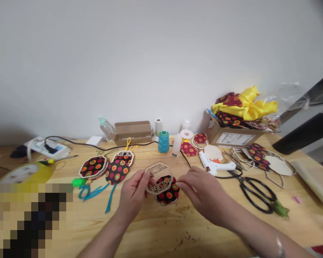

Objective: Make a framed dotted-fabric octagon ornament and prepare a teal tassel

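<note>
Left hand [134,191] pinches a frame [163,186] over fabric [169,197]
Best held by its edge; right hand [201,191] presses fingertips together (on what, unclear).

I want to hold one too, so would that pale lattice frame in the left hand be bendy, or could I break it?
The pale lattice frame probably feels light, since it looks thin and full of holes. It's likely stiff: the left hand holds it by one side and it doesn't sag. It might snap where the pattern is cut narrow.
</note>
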The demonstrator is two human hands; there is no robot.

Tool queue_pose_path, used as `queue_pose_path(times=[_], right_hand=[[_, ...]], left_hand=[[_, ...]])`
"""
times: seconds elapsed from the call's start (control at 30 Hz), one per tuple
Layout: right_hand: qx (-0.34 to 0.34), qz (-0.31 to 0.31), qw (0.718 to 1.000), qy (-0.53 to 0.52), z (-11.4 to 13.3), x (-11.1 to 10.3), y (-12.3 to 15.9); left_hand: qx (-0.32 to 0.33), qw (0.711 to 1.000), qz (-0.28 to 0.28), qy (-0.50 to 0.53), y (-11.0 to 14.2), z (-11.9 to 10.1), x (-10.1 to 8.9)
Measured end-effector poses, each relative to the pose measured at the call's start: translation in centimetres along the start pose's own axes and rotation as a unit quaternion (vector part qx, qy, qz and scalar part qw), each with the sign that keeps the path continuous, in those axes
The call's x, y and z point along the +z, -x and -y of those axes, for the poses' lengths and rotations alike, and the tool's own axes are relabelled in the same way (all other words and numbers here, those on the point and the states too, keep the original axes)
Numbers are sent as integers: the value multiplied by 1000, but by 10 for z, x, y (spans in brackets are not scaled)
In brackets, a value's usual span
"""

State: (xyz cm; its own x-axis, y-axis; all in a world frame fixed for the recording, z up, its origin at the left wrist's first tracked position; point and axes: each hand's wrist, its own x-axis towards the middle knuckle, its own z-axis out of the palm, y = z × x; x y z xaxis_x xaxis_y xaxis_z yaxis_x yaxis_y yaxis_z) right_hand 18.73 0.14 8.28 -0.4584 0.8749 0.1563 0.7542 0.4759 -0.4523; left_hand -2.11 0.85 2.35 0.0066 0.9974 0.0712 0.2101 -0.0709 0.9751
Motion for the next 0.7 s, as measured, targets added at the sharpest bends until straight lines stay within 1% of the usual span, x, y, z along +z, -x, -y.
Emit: queue_pose_path(times=[0.07,0.13,0.17,0.2,0.23,0.3,0.33,0.37,0.43,0.57,0.7], right_hand=[[34,-28,999,32,-16,-22,10],[80,-55,991,94,-48,-42,21],[126,-70,978,149,-68,-51,27],[180,-85,957,211,-90,-59,33],[232,-73,932,267,-111,-67,38],[293,-9,901,320,-148,-77,49],[281,28,904,321,-163,-80,53],[282,37,903,321,-175,-81,57],[269,49,909,315,-191,-79,61],[245,52,920,300,-205,-67,62],[249,28,928,276,-210,-60,59]], left_hand=[[0,1000,-2,7,0,0,1],[-1,1000,-7,13,1,-1,1],[-1,1000,-9,16,1,-1,2],[-2,1000,-11,18,1,-1,2],[-2,1000,-14,20,1,-1,2],[-3,999,-19,26,1,-2,2],[-4,999,-21,30,1,-2,2],[-5,999,-22,34,2,-2,2],[-10,999,-23,40,2,-2,2],[-14,998,-30,53,1,0,1],[-10,998,-35,45,1,-1,1]])
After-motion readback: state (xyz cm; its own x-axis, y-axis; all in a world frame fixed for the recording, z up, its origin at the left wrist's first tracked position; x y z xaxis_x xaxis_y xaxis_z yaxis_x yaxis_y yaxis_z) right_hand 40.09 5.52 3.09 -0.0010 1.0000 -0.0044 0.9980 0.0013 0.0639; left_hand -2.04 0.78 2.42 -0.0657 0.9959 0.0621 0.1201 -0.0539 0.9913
